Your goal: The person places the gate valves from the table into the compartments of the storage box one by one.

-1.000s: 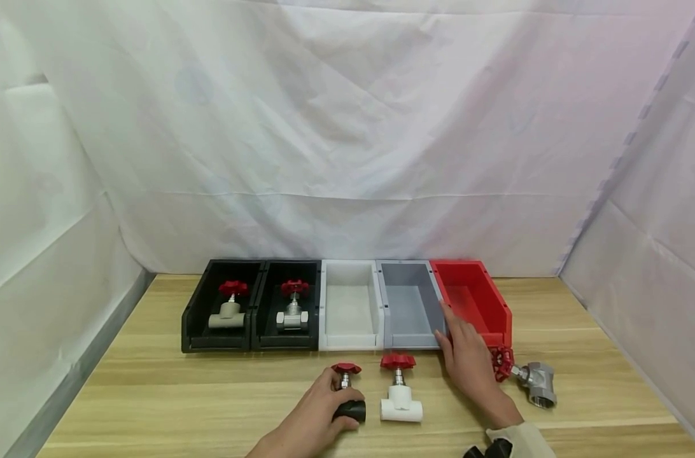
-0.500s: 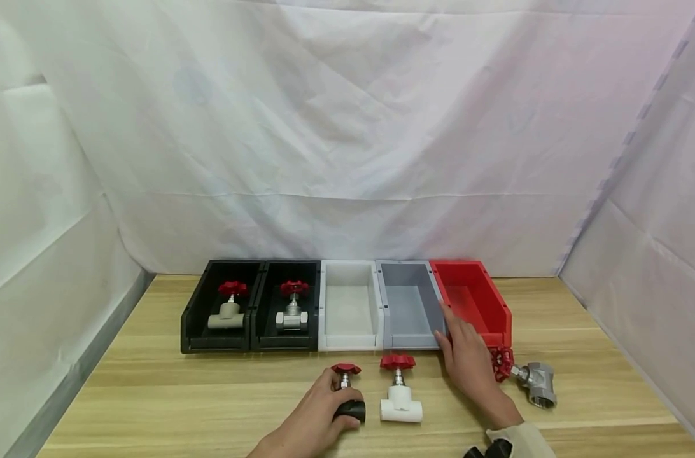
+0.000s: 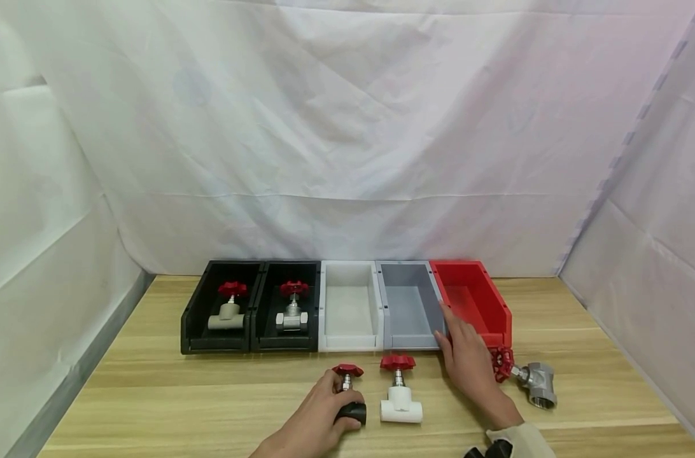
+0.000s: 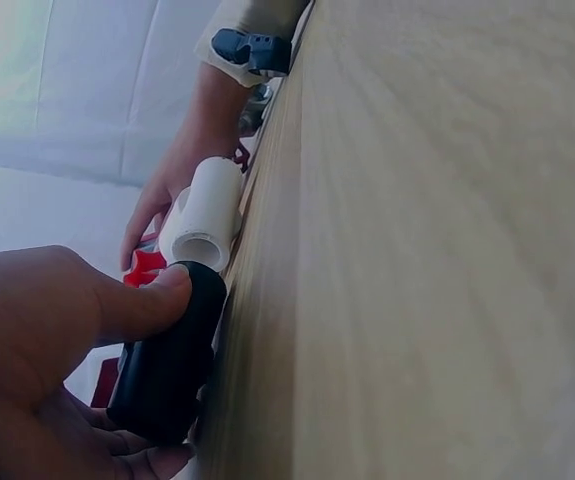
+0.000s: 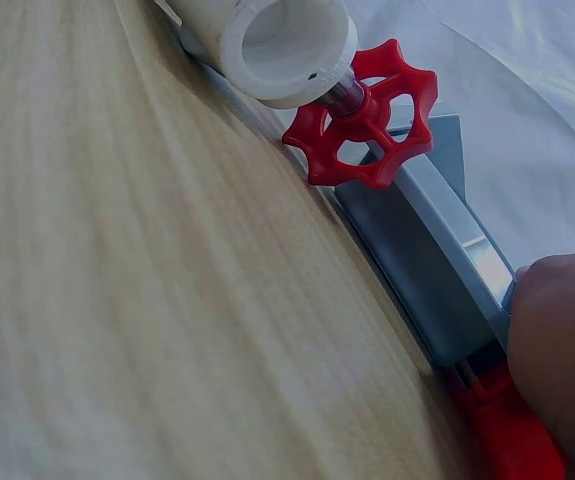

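Observation:
My left hand (image 3: 319,413) grips the black tee-shaped body of a valve (image 3: 352,412) with a red handwheel, low over the table. In the left wrist view the thumb presses one end of the black body (image 4: 167,360) and the fingers curl under the other. Right beside it stands a white valve (image 3: 401,408), also with a red handwheel. My right hand (image 3: 468,359) rests with extended fingers on the edge where the grey bin (image 3: 414,342) meets the red bin (image 3: 500,339). In the right wrist view only part of that hand (image 5: 562,340) shows.
Two black bins (image 3: 216,345) at the left of the row hold a beige valve (image 3: 228,317) and a silver valve (image 3: 292,318). A white bin (image 3: 351,343) stands mid-row. A metal valve (image 3: 539,383) lies right of my right hand. White sheeting (image 3: 347,140) hangs behind.
My left hand and the black valve have shifted very slightly to the right. The right hand has stayed on the bin edge.

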{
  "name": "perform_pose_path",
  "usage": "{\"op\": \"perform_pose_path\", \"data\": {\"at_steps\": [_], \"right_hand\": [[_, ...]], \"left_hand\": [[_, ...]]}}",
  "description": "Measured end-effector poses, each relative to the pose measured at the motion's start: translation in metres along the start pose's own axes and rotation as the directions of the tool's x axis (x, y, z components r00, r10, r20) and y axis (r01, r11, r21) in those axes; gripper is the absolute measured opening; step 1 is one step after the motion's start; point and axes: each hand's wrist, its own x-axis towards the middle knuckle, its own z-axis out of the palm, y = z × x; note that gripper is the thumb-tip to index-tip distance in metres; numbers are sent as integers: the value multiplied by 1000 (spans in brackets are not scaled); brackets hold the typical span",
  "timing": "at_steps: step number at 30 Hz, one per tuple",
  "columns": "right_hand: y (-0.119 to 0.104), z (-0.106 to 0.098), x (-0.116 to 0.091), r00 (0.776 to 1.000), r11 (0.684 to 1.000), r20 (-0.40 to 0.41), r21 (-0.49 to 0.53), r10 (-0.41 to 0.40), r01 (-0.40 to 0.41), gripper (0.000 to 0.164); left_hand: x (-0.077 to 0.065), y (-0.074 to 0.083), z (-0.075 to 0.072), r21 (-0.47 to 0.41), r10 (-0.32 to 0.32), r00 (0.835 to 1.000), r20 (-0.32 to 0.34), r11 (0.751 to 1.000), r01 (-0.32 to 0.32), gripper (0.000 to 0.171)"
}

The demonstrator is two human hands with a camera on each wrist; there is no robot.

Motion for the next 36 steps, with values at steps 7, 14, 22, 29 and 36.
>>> {"op": "perform_pose_path", "data": {"at_steps": [7, 14, 22, 29, 36], "right_hand": [[0, 0, 0, 1000, 1000, 13, 2, 11, -11, 82], [-1, -2, 1, 1000, 1000, 21, 2, 18, -18, 83], [-1, -1, 0, 1000, 1000, 9, 9, 7, -7, 80], [0, 0, 0, 1000, 1000, 3, 3, 8, -8, 81], [-1, 0, 0, 1000, 1000, -23, 14, -6, 7, 77]], "left_hand": [[1, 2, -1, -1, 28, 998, -48, 1000, -28, 25], [1, 6, -9, 38, 82, 987, -140, 996, -77, 25], [12, 11, -20, 110, 131, 961, -243, 988, -107, 25], [30, 8, -31, 164, 197, 924, -329, 975, -149, 26], [50, 4, -40, 245, 253, 884, -393, 956, -164, 26]]}}
